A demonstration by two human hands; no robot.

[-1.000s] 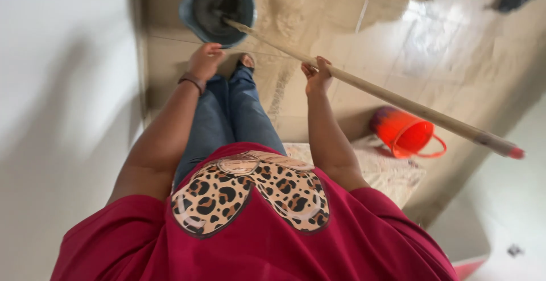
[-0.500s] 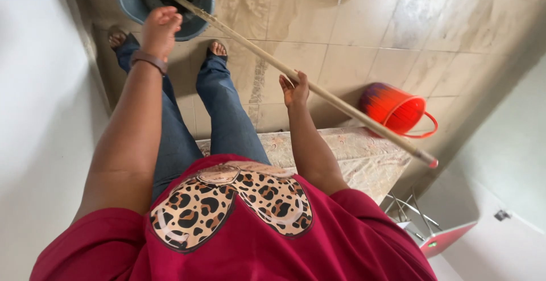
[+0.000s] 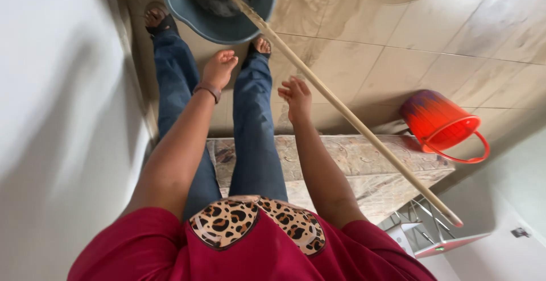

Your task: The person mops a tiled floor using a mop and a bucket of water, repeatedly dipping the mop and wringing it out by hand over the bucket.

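Now open hands (image 3: 296, 96) release mop handle (image 3: 341, 107) beside orange bucket (image 3: 441, 123).

right hand (image 3: 296, 98) now off mop handle (image 3: 341, 106)

Even, bright daylight fills the frame. Broad sheen lies on the wet floor tiles (image 3: 398, 36) at upper right, with soft glare near the top edge. A diffuse grey shadow falls on the white wall (image 3: 51, 116) at left. Wide-angle distortion bends lines toward the edges. The red shirt (image 3: 256, 258) at the bottom is slightly soft; the centre is sharp, without motion blur.
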